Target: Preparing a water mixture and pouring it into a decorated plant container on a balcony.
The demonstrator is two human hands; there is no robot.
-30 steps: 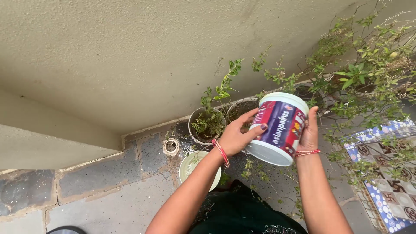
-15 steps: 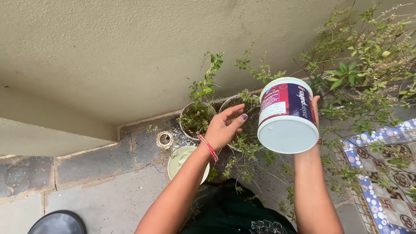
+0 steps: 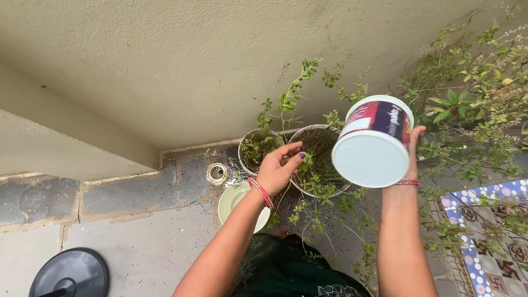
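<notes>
Right hand (image 3: 413, 147) mostly behind tub (image 3: 374, 142), contents unseen

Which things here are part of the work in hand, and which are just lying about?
In hand: white tub in the right hand; left hand at the potted plants.

Lying about: pale bowl, floor drain, black round lid, patterned mat.

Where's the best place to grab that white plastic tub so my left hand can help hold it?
Probably the tub's round side wall, from its left. The right hand already cups the right side, the tub is tipped with its flat bottom toward the camera, and the left hand hovers open over the potted plants.
</notes>
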